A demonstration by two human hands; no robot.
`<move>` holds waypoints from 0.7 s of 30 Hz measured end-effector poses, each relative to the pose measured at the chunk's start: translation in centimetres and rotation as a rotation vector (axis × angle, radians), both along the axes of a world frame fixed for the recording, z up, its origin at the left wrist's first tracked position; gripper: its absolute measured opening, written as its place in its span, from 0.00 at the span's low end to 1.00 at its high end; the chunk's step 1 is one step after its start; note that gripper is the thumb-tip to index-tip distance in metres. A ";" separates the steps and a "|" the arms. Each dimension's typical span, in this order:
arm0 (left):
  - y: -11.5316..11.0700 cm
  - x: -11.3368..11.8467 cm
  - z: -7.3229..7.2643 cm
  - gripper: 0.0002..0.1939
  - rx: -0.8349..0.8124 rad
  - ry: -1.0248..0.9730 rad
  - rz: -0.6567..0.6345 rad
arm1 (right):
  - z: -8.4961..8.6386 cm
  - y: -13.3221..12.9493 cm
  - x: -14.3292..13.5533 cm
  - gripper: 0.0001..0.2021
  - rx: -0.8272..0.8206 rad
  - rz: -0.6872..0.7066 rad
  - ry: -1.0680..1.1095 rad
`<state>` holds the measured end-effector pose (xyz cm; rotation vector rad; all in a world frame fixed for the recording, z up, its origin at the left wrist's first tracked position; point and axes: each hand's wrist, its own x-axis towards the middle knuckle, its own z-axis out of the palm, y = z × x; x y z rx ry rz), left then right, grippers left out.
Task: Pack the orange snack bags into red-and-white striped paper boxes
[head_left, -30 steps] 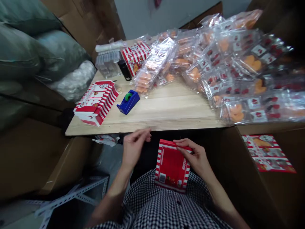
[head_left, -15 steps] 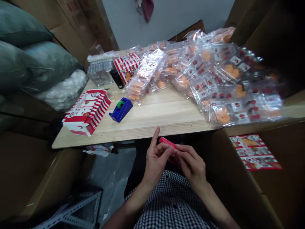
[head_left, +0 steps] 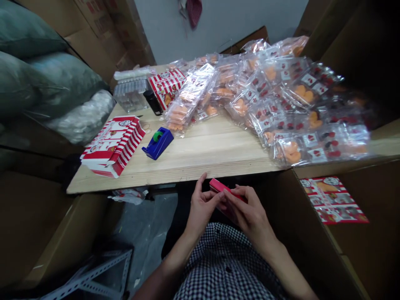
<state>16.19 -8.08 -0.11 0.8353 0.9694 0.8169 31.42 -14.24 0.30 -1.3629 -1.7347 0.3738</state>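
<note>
A narrow red box (head_left: pixel 219 186) is held between both hands just below the table's front edge, its far end showing. My left hand (head_left: pixel 201 204) grips its left side with thumb and fingers, the index finger raised. On the right side, my right hand (head_left: pixel 250 208) has its fingers pressed on the box, hiding much of it. Beyond the hands, a blue tape dispenser (head_left: pixel 158 143) with green tape stands on the wooden table (head_left: pixel 200 154). A stack of red-and-white striped cartons (head_left: pixel 114 143) lies at the table's left.
Many clear packets (head_left: pixel 290 104) with orange and red pieces cover the table's right side. A black bottle (head_left: pixel 153 103) stands near clear plastic cases (head_left: pixel 129 93). At the lower right, a printed red sheet (head_left: pixel 334 200) lies in an open cardboard box (head_left: pixel 371 179).
The red box has turned slightly and shows more of its far end. My right hand's fingers have shifted along it, and my left hand has moved slightly left.
</note>
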 end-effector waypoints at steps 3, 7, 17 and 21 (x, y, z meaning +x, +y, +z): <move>0.3 -0.1 -0.8 0.48 0.070 0.103 0.026 | 0.1 0.0 0.1 0.27 -0.029 -0.019 0.037; 1.3 -0.9 -2.5 0.40 0.322 0.383 0.088 | -0.1 -0.3 0.3 0.28 -0.053 0.008 0.076; 2.9 0.5 -3.0 0.12 0.305 0.027 -0.318 | 0.0 -1.2 2.3 0.21 -0.162 -0.164 0.111; 2.4 1.1 -2.3 0.12 0.270 0.022 -0.392 | 0.5 -1.5 3.0 0.14 -0.199 -0.265 0.260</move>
